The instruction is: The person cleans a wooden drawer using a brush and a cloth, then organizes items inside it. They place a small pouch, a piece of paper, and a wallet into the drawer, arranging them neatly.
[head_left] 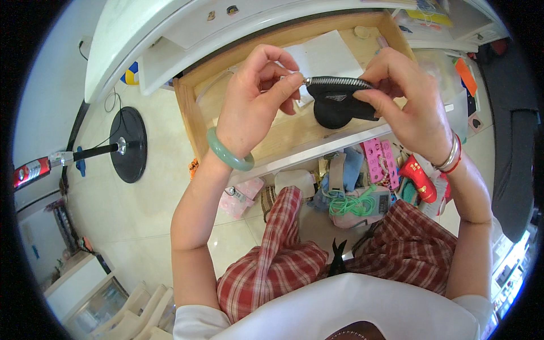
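A small black zip pouch (327,94) with a silver-toothed zipper (339,81) along its top is held up over an open wooden drawer (190,110). My left hand (255,96) pinches the zipper's left end between thumb and fingers, and a pale green bangle circles that wrist. Gripping the pouch's right end is my right hand (405,96), its thumb in front and fingers behind. A rounded black shape (333,116) hangs below the pouch; whether it is part of it I cannot tell. Behind the pouch, white paper (326,54) lies in the drawer.
Below the drawer front sit a coiled green cord (352,205), a pink strip with holes (381,161), a red boot-shaped item (419,178) and a pink patterned pouch (241,197). A stand with a round black base (128,144) is at left. White cabinet edges (141,28) frame the far side.
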